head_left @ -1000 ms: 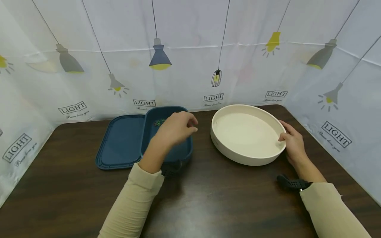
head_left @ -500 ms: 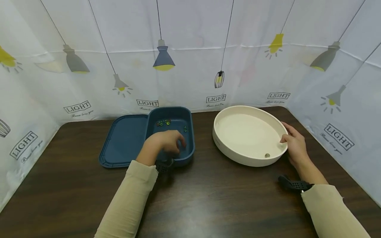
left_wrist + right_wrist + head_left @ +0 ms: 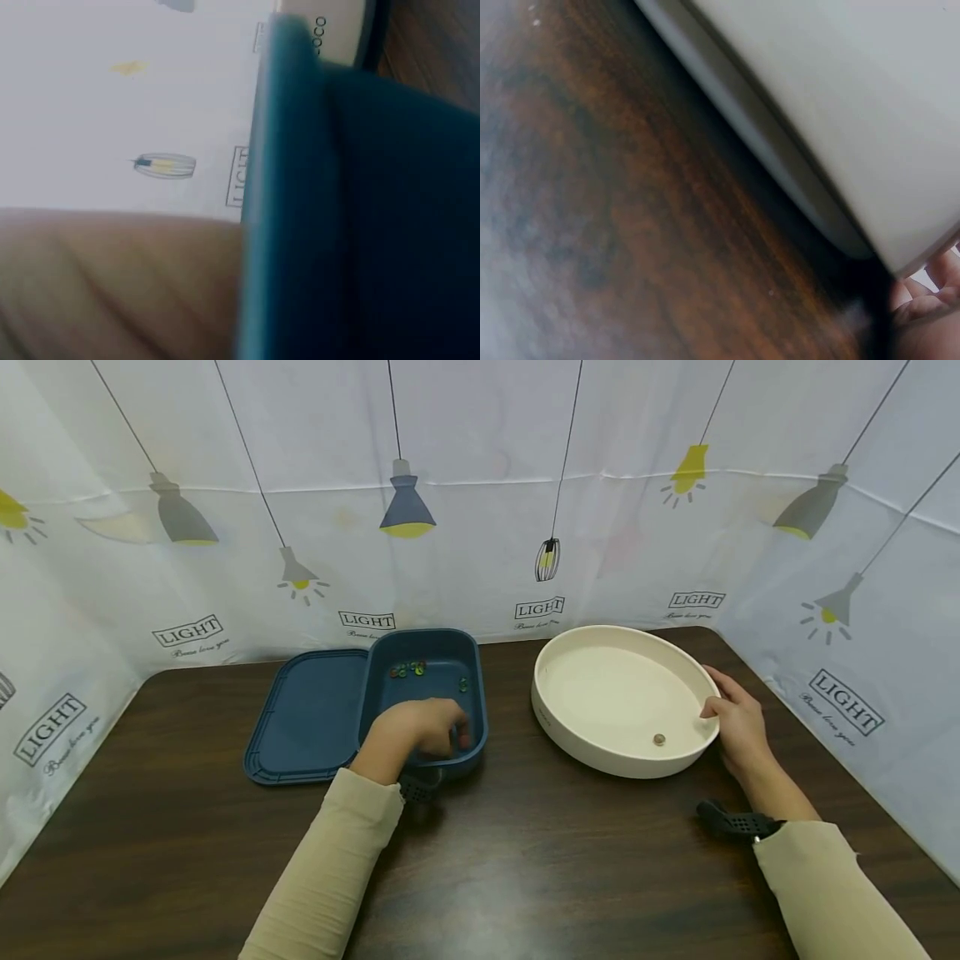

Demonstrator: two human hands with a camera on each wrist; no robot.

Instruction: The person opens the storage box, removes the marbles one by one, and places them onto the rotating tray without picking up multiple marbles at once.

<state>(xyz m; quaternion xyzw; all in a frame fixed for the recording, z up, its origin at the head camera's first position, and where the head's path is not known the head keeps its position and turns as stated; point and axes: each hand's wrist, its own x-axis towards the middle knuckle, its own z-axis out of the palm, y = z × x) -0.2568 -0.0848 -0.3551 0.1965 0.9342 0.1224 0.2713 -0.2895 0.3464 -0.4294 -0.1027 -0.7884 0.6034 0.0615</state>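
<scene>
In the head view my left hand reaches down into the front part of the blue box; its fingertips are blurred and partly hidden, so what they touch is unclear. Small green and red beads lie near the box's back, and other green ones sit towards its right side. My right hand grips the right rim of the round cream tray, thumb inside. One small bead is in that tray. The left wrist view has the box wall close up; the right wrist view has the tray's outside.
A flat blue lid lies left of the box, against its side. Behind everything hangs a white curtain printed with lamps, which also runs along the right edge of the brown table.
From above the box's right part, my left hand has gone down into its front. A bead has appeared in the tray and shifted slightly left and back. My right hand keeps its hold.
</scene>
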